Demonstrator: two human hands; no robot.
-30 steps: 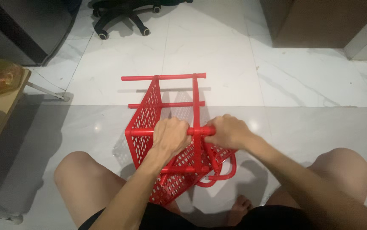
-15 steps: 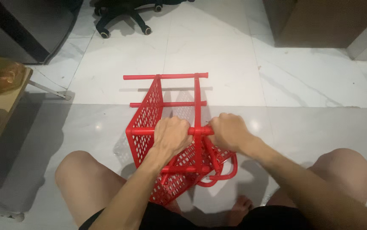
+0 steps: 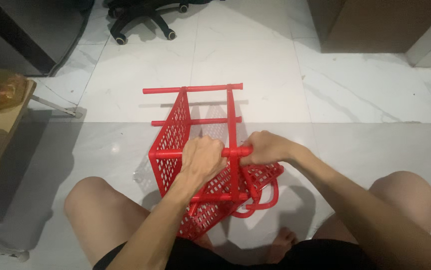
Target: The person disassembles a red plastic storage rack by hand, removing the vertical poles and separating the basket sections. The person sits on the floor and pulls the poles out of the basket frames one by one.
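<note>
Marble floor (image 3: pixel 355 100) lies open around red rack (image 3: pixel 175 135).

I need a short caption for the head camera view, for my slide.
Seated person's left hand and right hand grip a red plastic rack on white floor tiles.

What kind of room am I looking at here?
Probably a home or small office room: white marble-look floor tiles, a black swivel chair base on casters, and a wooden cabinet. Both hands grip a red plastic rack.

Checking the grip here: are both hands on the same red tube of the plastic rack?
Yes, the left hand and right hand both grasp one horizontal red tube of the rack.
</note>
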